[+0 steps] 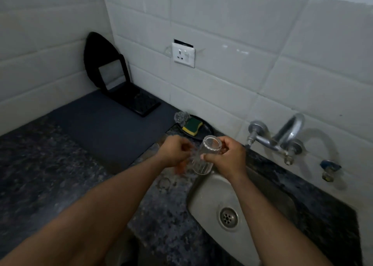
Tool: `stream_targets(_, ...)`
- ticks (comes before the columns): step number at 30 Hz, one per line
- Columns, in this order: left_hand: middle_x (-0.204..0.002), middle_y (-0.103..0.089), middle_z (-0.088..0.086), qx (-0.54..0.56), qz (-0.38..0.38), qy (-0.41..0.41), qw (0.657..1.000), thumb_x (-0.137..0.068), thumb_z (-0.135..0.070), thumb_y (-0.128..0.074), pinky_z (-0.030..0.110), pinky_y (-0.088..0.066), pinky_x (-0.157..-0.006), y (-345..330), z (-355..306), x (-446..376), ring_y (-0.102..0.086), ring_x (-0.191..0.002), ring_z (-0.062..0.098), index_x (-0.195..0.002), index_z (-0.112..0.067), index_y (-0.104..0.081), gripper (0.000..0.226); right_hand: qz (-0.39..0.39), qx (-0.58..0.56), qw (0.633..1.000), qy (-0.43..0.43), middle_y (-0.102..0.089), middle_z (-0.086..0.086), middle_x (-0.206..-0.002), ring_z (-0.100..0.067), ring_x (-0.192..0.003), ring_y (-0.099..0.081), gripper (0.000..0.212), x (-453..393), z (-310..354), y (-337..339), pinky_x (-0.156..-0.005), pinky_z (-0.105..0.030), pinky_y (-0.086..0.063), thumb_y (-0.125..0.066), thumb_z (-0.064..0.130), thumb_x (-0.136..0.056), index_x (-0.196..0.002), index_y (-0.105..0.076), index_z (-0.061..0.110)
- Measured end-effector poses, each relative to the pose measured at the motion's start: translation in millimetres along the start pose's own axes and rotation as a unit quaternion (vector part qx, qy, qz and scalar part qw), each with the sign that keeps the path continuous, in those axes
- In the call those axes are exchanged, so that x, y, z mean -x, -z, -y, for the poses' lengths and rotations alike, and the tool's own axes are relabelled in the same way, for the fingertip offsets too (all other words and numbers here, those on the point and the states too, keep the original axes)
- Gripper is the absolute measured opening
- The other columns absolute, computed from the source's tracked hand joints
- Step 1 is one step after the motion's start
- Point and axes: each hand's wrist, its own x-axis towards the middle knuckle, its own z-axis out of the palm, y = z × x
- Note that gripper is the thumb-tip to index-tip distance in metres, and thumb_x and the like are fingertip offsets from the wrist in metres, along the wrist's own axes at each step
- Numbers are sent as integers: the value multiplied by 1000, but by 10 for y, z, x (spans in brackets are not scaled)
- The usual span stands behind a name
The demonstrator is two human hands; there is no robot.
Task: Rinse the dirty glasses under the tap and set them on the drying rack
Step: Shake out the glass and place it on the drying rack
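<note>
My right hand (226, 158) grips a clear ribbed glass (201, 160) and holds it tilted, with its far end towards the wall, over the left rim of the steel sink (203, 203). Just left of the glass is my left hand (175, 152), fingers curled and blurred; whether it holds anything is unclear. Another clear glass (164, 183) seems to stand on the counter below my left wrist. The tap (282, 138) juts from the tiled wall to the right, and I see no water running from it.
A dark grey mat (101, 124) covers the counter on the left, with a black folding stand (129, 92) at its back. A black dish (204, 131) holds a green-yellow sponge (192, 126) and a steel scrubber (181, 118). A wall socket (184, 55) sits above.
</note>
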Motion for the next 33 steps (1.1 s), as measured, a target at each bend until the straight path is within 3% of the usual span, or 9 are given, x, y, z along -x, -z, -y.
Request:
stream_targets(6,-91,-79,0,76,-84,92,989,-85,-14,-78,25,-58,-80,828,905,-163,-73,-83,11,-103,-15,-81,18,67,-23,996,51,-78,6,-80,-17,-74,-74,54,-605,716,-1072,-67,-38,-63,-101,21,-40,-88,-75,21)
stream_targets(11,-83,-74,-9,62,-84,136,985,-86,-17,-76,14,-50,-67,1533,1906,-433,-67,-75,0,-99,-19,-80,14,122,-43,990,56,-77,6,-78,-15,-73,-74,53,-1095,1210,-2350,-67,-38,-63,-96,31,-37,-84,-74,23)
stream_targets(15,-91,-75,-10,51,-73,176,980,-88,-23,-72,28,-59,-79,1936,2690,-763,-70,-85,6,-107,-24,-79,20,148,-38,987,52,-77,6,-79,-12,-73,-74,48,-1507,1447,-3215,-66,-29,-61,-101,17,-46,-85,-74,23)
stream_targets(20,-112,-73,1,13,-60,217,974,-88,-33,-74,35,-58,-89,2152,3443,-1309,-69,-102,18,-126,-18,-69,42,163,-21,986,33,-77,9,-85,-4,-77,-74,54,-2108,1441,-4005,-73,-30,-64,-102,18,-49,-94,-74,24)
stream_targets(23,-119,-69,8,-12,-32,237,971,-86,-33,-76,39,-56,-92,2156,3735,-1608,-66,-111,26,-124,-12,-66,44,144,-11,989,26,-77,10,-87,-1,-77,-72,56,-2409,1357,-4286,-75,-29,-63,-102,17,-50,-97,-74,24)
stream_targets(26,-130,-60,11,-40,-4,254,966,-81,-37,-81,37,-51,-95,2103,4018,-1926,-58,-119,28,-128,-12,-60,57,122,-5,992,19,-76,12,-86,1,-76,-71,56,-2722,1234,-4524,-74,-25,-62,-102,17,-50,-98,-74,24)
stream_targets(33,-160,-31,16,-140,47,276,950,-76,-55,-82,51,-40,-114,1990,4325,-2425,-32,-145,34,-151,-9,-37,99,82,-6,996,21,-75,14,-84,3,-74,-71,54,-3249,1104,-4798,-68,-16,-56,-102,17,-52,-97,-74,26)
